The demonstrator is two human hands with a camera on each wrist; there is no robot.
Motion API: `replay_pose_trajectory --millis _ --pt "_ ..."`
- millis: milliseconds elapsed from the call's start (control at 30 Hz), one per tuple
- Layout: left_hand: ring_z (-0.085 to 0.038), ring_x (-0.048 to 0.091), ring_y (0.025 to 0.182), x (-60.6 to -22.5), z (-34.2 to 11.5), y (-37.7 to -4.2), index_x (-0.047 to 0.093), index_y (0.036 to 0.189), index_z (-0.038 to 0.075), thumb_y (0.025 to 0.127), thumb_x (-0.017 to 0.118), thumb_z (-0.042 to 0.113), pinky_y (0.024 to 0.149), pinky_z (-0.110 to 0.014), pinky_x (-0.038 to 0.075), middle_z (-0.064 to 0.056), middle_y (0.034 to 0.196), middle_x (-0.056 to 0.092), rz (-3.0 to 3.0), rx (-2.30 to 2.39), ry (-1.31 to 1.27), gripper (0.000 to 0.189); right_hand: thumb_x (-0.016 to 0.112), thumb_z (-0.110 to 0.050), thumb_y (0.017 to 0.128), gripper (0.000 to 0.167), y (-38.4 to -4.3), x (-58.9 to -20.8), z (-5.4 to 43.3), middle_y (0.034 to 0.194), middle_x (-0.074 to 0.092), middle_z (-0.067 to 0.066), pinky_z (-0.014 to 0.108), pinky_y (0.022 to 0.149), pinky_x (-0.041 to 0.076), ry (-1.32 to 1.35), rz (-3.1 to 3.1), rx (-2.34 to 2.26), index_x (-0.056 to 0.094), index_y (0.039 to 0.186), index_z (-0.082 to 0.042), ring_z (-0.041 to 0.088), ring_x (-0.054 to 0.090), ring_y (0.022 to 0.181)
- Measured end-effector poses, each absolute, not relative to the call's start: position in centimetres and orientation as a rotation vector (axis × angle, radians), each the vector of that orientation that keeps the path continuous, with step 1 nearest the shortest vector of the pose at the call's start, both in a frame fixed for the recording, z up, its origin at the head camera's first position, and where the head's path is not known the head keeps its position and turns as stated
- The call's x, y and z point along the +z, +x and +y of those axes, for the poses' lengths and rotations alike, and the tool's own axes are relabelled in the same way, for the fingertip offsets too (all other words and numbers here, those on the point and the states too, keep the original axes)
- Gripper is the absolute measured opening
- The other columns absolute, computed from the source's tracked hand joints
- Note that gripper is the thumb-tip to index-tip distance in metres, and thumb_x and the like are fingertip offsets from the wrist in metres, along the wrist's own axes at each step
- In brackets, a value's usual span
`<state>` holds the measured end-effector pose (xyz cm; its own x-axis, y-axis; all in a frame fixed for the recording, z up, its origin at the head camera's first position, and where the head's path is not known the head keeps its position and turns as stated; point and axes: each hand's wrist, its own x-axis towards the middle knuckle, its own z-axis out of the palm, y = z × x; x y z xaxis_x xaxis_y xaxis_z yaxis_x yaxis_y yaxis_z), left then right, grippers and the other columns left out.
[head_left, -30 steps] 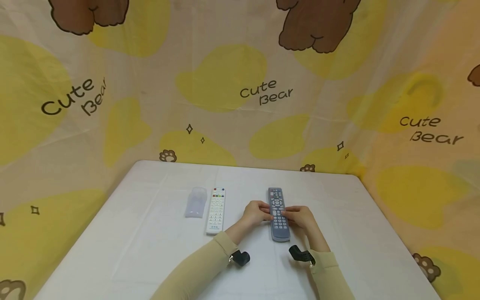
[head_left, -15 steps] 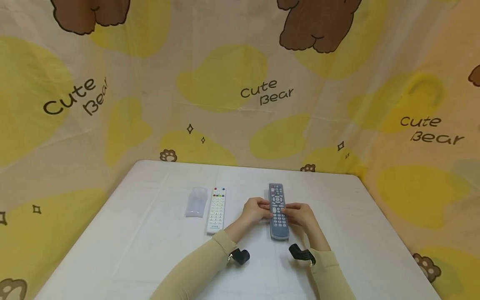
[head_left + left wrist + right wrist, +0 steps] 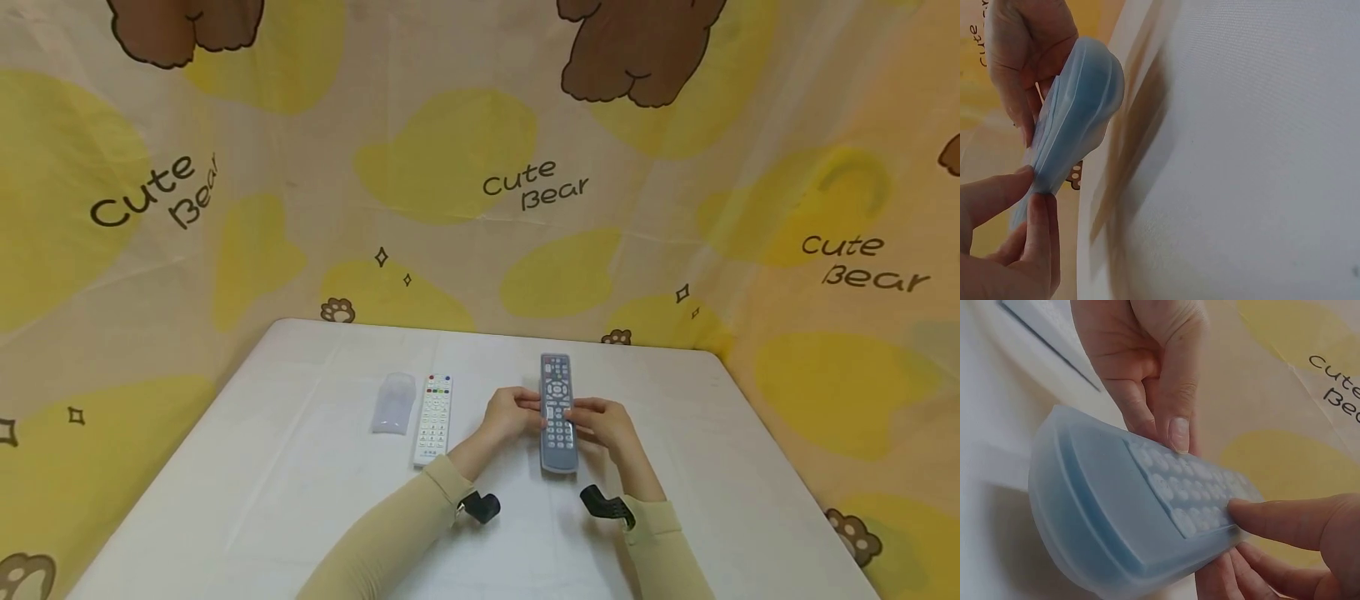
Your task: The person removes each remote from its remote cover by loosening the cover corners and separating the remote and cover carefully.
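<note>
Grey-blue remote (image 3: 558,457): plastic w/ smooth, semi-matt transl. cover (image 3: 1054,506). White remote (image 3: 433,421): plastic. Loose sleeve (image 3: 393,406): transl. plastic, sl. gloss. Worktop (image 3: 225,483): matt, fine-woven surf. Backdrop (image 3: 442,158): creased cloth.

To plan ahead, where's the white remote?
In the head view, the white remote lies on the table left of centre, between the translucent cover and the left hand.
</note>
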<state>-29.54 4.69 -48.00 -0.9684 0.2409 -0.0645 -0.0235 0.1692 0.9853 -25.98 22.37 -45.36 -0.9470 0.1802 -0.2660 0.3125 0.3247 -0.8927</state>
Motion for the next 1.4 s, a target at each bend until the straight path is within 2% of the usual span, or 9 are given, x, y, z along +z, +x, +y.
replay_pose_trajectory --millis 400,667,833,1167,1267,1400 --pt "-0.017 0.069 0.079 -47.1 4.7 -29.9 0.068 0.105 -0.001 0.065 0.08 -0.004 0.07 -0.027 0.056 -0.013 0.093 0.072 2.263 1.91 0.259 0.042 0.071 -0.016 0.085 0.048 -26.0 -44.5 22.5 0.121 0.06 0.022 0.042 0.09 0.052 0.446 2.425 -1.783 0.055 0.125 0.004 0.025 0.063 0.101" --pt "-0.015 0.068 0.078 -46.7 4.7 -29.8 0.069 0.104 0.0 0.064 0.082 -0.002 0.07 -0.025 0.056 -0.011 0.091 0.072 2.294 1.891 0.258 0.043 0.072 -0.016 0.084 0.049 -25.8 -44.0 22.5 0.116 0.062 0.021 0.044 0.088 0.052 0.428 2.434 -1.811 0.055 0.124 0.005 0.02 0.066 0.093" --pt "-0.015 0.068 0.078 -46.6 4.7 -29.8 0.069 0.104 0.001 0.064 0.082 -0.002 0.071 -0.026 0.055 -0.01 0.091 0.072 2.302 1.883 0.249 0.043 0.072 -0.016 0.084 0.05 -26.0 -44.1 22.4 0.119 0.061 0.022 0.042 0.088 0.053 0.443 2.432 -1.806 0.054 0.126 0.004 0.019 0.066 0.093" --pt "-0.018 0.069 0.081 -46.3 4.6 -30.0 0.069 0.103 -0.003 0.064 0.079 -0.007 0.069 -0.025 0.057 -0.015 0.093 0.072 2.281 1.976 0.315 0.04 0.077 -0.027 0.079 0.058 -26.6 -44.5 22.6 0.128 0.06 0.015 0.044 0.099 0.047 0.472 2.465 -1.825 0.056 0.131 -0.011 0.026 0.06 0.112" --pt "-0.02 0.07 0.084 -46.1 4.6 -30.0 0.069 0.104 -0.002 0.066 0.079 -0.007 0.072 -0.026 0.057 -0.015 0.096 0.072 2.266 1.996 0.309 0.039 0.077 -0.026 0.08 0.057 -26.5 -44.2 22.5 0.129 0.059 0.015 0.043 0.098 0.048 0.465 2.47 -1.848 0.056 0.131 -0.013 0.025 0.06 0.111" --pt "-0.018 0.068 0.082 -45.9 4.6 -30.0 0.07 0.104 0.002 0.068 0.078 -0.006 0.073 -0.026 0.057 -0.012 0.095 0.071 2.28 2.011 0.297 0.038 0.076 -0.016 0.081 0.054 -26.5 -44.2 22.4 0.131 0.057 0.019 0.035 0.092 0.052 0.425 2.41 -1.956 0.056 0.131 -0.007 0.018 0.064 0.101"
